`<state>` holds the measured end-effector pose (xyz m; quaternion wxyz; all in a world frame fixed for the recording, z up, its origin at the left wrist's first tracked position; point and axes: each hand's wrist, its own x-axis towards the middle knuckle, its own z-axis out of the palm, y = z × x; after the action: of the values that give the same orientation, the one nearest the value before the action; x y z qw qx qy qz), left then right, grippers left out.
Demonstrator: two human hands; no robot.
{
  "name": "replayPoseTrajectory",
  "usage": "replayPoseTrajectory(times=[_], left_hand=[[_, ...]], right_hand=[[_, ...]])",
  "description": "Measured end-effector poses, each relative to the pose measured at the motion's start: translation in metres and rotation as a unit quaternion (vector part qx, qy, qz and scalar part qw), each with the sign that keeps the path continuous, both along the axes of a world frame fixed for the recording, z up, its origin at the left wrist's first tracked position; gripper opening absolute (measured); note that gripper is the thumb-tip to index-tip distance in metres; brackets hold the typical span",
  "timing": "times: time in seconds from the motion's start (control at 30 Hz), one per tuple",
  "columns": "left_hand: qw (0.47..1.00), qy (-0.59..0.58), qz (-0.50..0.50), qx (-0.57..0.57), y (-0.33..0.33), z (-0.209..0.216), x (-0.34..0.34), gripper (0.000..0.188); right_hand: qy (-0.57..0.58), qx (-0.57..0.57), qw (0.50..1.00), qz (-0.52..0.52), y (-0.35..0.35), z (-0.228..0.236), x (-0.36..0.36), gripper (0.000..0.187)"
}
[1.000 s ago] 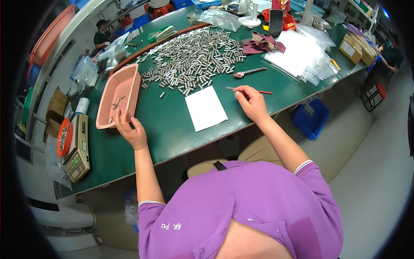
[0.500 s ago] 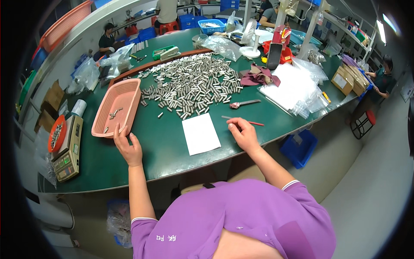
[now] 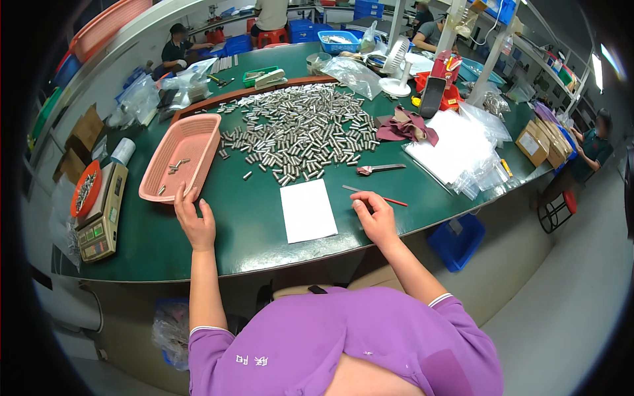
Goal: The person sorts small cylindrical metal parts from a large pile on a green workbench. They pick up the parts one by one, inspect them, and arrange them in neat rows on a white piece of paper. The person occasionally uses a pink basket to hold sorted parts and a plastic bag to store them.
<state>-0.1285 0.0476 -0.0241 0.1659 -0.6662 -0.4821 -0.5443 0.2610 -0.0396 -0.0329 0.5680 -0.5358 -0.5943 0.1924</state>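
Left hand (image 3: 193, 221): open, fingers spread, resting on the green desk (image 3: 244, 231) at centre-left of the frame; fingertips touch the near rim of the pink basket (image 3: 178, 158), which holds a few small metal pieces.

Right hand (image 3: 376, 218): loosely curled, holding nothing, flat on the desk at centre-right; fingertips just beside the red pencil (image 3: 374, 195) (contact cannot be told).

White paper sheet (image 3: 308, 210): lies between the two hands, touching neither; bare green strips on both sides and toward the desk's curved near edge.

Pile of metal cylinders (image 3: 297, 132): spreads across upper centre, well apart from both hands; a few strays lie between pile and sheet.

Small tool with a reddish handle (image 3: 380, 169): just above the pencil.

Scale (image 3: 100, 211): far left, near the desk's edge, a red dish of parts on it.

Maroon cloth (image 3: 406, 127) and clear plastic bags (image 3: 462, 155): upper right, the bags reaching the right edge.
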Motion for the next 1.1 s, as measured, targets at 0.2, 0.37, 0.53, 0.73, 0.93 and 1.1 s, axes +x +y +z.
replayPoseTrajectory(times=[0.2,0.37,0.53,0.73,0.93,1.1], left_hand=[[1.000,0.009,0.014,0.008,0.004,0.000,0.001,0.034],[1.000,-0.001,0.008,-0.014,0.003,0.003,0.002,0.033],[0.999,-0.010,-0.014,-0.037,0.003,0.001,0.004,0.031],[0.972,-0.040,-0.160,-0.166,0.005,0.037,0.049,0.027],[0.962,-0.045,-0.208,-0.170,0.044,0.005,0.086,0.028],[0.958,-0.043,-0.206,-0.193,0.046,0.000,0.077,0.024]], right_hand=[[0.002,0.009,1.000,-0.003,0.000,-0.004,0.001,0.014],[-0.026,0.001,1.000,-0.003,-0.005,0.005,-0.002,0.013],[-0.087,-0.015,0.996,0.015,-0.006,0.010,-0.001,0.012],[-0.241,-0.019,0.966,0.089,0.041,0.052,0.009,0.028],[-0.382,-0.064,0.920,0.060,0.185,0.089,-0.004,0.043],[-0.427,-0.213,0.876,-0.072,0.302,0.060,0.039,0.053]])
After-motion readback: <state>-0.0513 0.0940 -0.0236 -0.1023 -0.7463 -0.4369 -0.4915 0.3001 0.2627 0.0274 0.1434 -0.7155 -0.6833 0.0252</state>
